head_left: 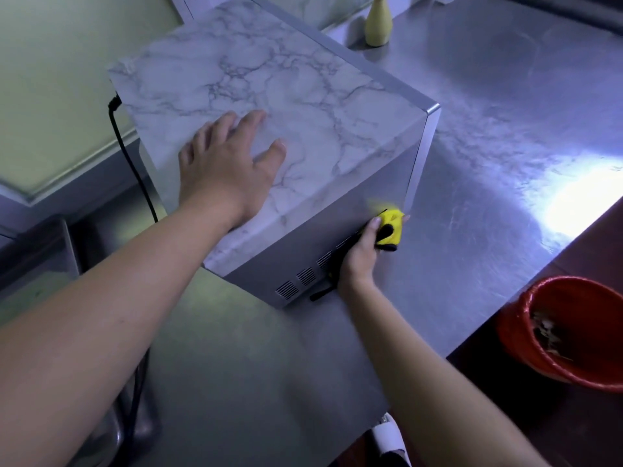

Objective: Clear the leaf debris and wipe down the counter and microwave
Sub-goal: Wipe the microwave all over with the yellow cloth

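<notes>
One yellow-and-black cloth (pixel 391 227) is held against the grey side of the microwave (pixel 303 96), close to its front corner and just past the row of vents (pixel 305 276) low on that side. The right hand (pixel 359 256) grips the cloth, with fingers and thumb curled round it. The left hand (pixel 226 166) lies flat on the microwave's marble-patterned top, its fingers straight and spread. The microwave stands on the steel counter (pixel 488 163), turned at an angle to the counter's edge. A black cord (pixel 135 170) hangs from its far left corner. A pale yellow bottle (pixel 378 23) stands on the counter behind the microwave, apart from it. A red bucket (pixel 515 335) sits below the counter's right edge, with brownish scraps (pixel 546 332) inside.
</notes>
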`<action>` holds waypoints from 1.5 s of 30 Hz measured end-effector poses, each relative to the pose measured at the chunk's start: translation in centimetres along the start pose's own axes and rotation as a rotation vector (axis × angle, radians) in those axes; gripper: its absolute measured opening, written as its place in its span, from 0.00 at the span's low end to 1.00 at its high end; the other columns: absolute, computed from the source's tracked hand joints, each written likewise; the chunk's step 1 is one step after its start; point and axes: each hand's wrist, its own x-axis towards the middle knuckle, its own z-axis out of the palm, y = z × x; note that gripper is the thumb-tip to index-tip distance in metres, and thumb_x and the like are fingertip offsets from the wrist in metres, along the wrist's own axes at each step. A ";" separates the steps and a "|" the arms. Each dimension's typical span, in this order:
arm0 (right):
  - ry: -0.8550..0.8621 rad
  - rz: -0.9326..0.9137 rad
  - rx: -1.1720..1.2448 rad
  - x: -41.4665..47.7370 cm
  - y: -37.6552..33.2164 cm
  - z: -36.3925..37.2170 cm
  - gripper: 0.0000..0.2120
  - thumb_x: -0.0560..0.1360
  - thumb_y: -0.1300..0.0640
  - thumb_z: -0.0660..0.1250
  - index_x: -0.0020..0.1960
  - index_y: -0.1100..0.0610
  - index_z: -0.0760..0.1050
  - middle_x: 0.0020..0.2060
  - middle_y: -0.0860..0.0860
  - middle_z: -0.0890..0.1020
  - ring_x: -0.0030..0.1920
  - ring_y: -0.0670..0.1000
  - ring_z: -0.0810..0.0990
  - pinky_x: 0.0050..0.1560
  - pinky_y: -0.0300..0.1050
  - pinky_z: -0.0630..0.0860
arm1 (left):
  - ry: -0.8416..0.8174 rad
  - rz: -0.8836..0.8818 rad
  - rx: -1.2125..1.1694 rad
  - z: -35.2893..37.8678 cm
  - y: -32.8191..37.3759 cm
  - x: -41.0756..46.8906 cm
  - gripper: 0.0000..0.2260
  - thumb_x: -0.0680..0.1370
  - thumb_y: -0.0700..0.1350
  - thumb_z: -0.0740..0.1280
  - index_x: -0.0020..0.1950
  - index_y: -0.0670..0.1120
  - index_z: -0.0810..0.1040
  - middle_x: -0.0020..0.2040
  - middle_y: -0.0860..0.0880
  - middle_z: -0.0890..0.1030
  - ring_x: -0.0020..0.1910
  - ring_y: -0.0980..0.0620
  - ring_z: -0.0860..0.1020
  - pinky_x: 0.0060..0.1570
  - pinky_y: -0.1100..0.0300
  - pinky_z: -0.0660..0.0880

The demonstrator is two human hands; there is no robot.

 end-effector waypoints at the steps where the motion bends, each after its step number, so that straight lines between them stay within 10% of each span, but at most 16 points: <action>1: 0.006 -0.011 -0.022 -2.1 1.2 0.3 0.29 0.83 0.43 0.58 0.80 0.40 0.50 0.77 0.46 0.63 0.74 0.48 0.66 0.76 0.47 0.60 | -0.001 -0.004 -0.002 0.0 0.0 0.0 0.26 0.78 0.67 0.51 0.75 0.63 0.61 0.79 0.52 0.61 0.77 0.47 0.57 0.73 0.45 0.52; 7: -0.064 0.163 -0.125 -14.7 6.9 1.8 0.29 0.83 0.43 0.56 0.72 0.26 0.40 0.80 0.45 0.54 0.77 0.50 0.60 0.78 0.51 0.56 | -0.014 -0.019 -0.018 -0.1 -0.1 -0.1 0.27 0.77 0.67 0.52 0.75 0.63 0.62 0.79 0.53 0.61 0.77 0.47 0.56 0.74 0.46 0.51; 10: -0.297 0.283 -0.118 -17.8 7.9 0.2 0.26 0.83 0.41 0.55 0.62 0.17 0.39 0.72 0.46 0.71 0.68 0.44 0.73 0.69 0.44 0.69 | -0.023 -0.031 -0.032 -0.4 0.0 -0.1 0.27 0.78 0.67 0.52 0.76 0.63 0.62 0.79 0.53 0.61 0.78 0.48 0.56 0.74 0.47 0.51; 13: -0.345 0.470 -0.115 -16.0 6.5 -3.4 0.23 0.82 0.44 0.60 0.76 0.37 0.59 0.68 0.48 0.77 0.65 0.50 0.77 0.62 0.51 0.77 | -0.025 -0.030 -0.048 -0.5 0.1 -0.2 0.26 0.77 0.68 0.53 0.75 0.64 0.62 0.79 0.53 0.61 0.78 0.48 0.56 0.74 0.47 0.51; 16: -0.286 0.776 -0.131 -11.6 1.8 -7.8 0.18 0.78 0.42 0.66 0.57 0.55 0.77 0.45 0.55 0.86 0.45 0.56 0.83 0.38 0.48 0.78 | -0.019 -0.024 -0.051 -0.4 0.0 -0.1 0.27 0.77 0.68 0.52 0.75 0.64 0.62 0.79 0.53 0.61 0.77 0.48 0.56 0.74 0.47 0.51; 25: 0.035 0.111 0.046 3.6 -11.2 -5.1 0.17 0.80 0.44 0.64 0.64 0.52 0.73 0.60 0.51 0.79 0.59 0.52 0.78 0.59 0.47 0.73 | -0.005 -0.021 -0.041 0.0 -0.1 0.2 0.28 0.76 0.69 0.51 0.75 0.63 0.62 0.78 0.53 0.61 0.77 0.46 0.57 0.74 0.46 0.52; 39: -0.023 0.388 0.103 -11.4 -0.7 2.4 0.30 0.77 0.36 0.65 0.73 0.52 0.69 0.67 0.48 0.77 0.65 0.53 0.76 0.70 0.55 0.70 | -0.010 -0.024 -0.033 -0.1 0.1 0.0 0.26 0.78 0.67 0.52 0.75 0.63 0.62 0.78 0.53 0.61 0.77 0.47 0.56 0.74 0.47 0.51; 45: -0.240 0.601 0.039 -22.3 2.7 2.3 0.23 0.81 0.42 0.61 0.60 0.60 0.78 0.54 0.59 0.84 0.46 0.52 0.80 0.45 0.43 0.76 | -0.003 -0.029 -0.042 -0.3 0.1 0.0 0.26 0.77 0.67 0.53 0.74 0.63 0.64 0.78 0.53 0.62 0.77 0.47 0.57 0.74 0.47 0.52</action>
